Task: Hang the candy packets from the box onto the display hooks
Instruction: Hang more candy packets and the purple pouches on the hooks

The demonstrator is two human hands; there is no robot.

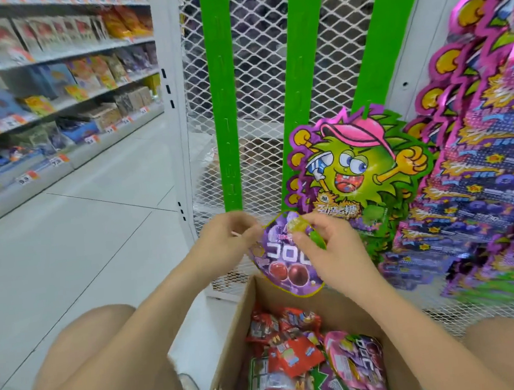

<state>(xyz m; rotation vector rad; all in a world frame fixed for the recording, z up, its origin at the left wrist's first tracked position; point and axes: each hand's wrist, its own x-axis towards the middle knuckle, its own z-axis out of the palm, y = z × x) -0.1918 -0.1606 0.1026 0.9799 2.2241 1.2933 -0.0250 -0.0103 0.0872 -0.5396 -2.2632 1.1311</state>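
Left hand (222,243) and right hand (332,250) pinch purple packet (287,268), covering its top.

Hanging packets (478,144) crowd the right; green strips (226,104) left stand bare.

A shop aisle had a pale, glossy tiled floor (82,241). On the left ran long white shelves (60,53) of blurred snack bags with orange price tags (63,158). Ahead stood a white wire-mesh panel (257,70) behind three green vertical strips (223,104). Light was bright and even.
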